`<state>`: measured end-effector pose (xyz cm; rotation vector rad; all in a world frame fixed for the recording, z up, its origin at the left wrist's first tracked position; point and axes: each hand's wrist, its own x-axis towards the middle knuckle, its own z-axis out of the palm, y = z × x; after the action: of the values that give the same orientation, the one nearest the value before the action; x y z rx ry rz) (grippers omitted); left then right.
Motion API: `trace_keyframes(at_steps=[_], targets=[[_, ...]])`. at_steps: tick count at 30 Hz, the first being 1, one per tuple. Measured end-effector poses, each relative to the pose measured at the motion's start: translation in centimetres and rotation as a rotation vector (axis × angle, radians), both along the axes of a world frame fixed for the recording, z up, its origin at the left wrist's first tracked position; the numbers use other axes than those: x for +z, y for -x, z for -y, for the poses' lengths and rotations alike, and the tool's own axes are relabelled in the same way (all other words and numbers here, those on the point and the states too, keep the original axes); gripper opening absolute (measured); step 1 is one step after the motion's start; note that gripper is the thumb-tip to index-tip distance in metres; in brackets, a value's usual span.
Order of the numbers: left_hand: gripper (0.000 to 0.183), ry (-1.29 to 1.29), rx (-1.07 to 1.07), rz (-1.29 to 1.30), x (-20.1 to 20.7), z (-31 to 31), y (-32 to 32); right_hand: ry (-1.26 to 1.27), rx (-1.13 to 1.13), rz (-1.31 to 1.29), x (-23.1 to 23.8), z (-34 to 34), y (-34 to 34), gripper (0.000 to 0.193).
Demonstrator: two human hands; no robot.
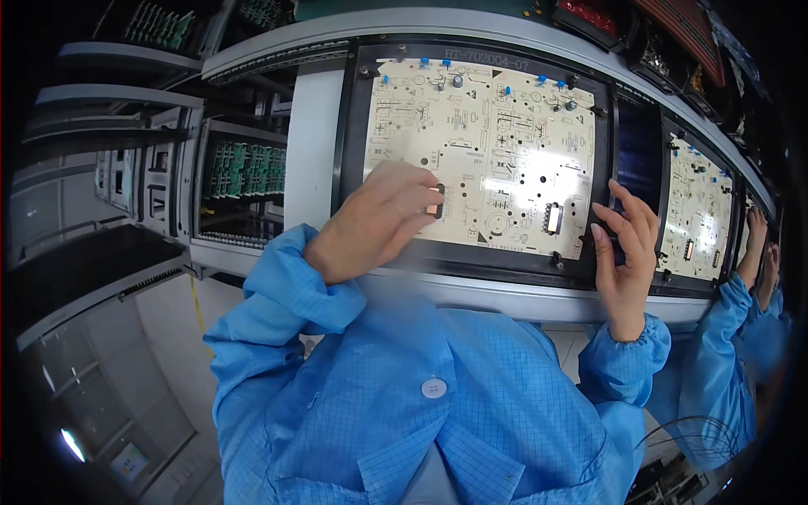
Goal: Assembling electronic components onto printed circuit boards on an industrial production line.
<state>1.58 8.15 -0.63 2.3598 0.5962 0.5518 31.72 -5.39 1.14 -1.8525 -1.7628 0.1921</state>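
A cream circuit board (pixel 471 109), printed with dark markings, lies in a black frame (pixel 353 109) in front of me. My left hand (pixel 379 220) is over its lower left part. The fingers are closed on a small black component with a copper-coloured middle (pixel 434 202), at the board's surface; whether it is seated cannot be seen. A similar black component with a pale middle (pixel 552 219) sits upright on the board's lower right. My right hand (pixel 627 244) is at the frame's right edge, fingers apart and holding nothing. Small blue parts (pixel 424 63) line the board's far edge.
To the right along the same metal rail, a second cream board (pixel 697 210) sits in its frame, with a co-worker's hands (pixel 755 240) beyond it. Green circuit boards (pixel 244 171) fill a rack on the left. Bins of parts (pixel 593 18) stand at the far right.
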Motion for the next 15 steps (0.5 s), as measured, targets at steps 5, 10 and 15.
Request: trace_keyframes(at_steps=[5,10,15], targets=[[0.030,0.022,0.019,0.005,-0.1,0.2,-0.3,-0.001,0.001,0.006,0.2,-0.2,0.3,0.023],[0.029,0.018,0.017,0.001,-0.2,0.1,-0.4,0.011,0.010,0.019,1.3,-0.9,-0.5,0.021],[0.030,0.004,0.029,-0.006,-0.2,0.0,-0.6,-0.049,0.075,0.115,3.5,-3.4,-1.7,0.023]])
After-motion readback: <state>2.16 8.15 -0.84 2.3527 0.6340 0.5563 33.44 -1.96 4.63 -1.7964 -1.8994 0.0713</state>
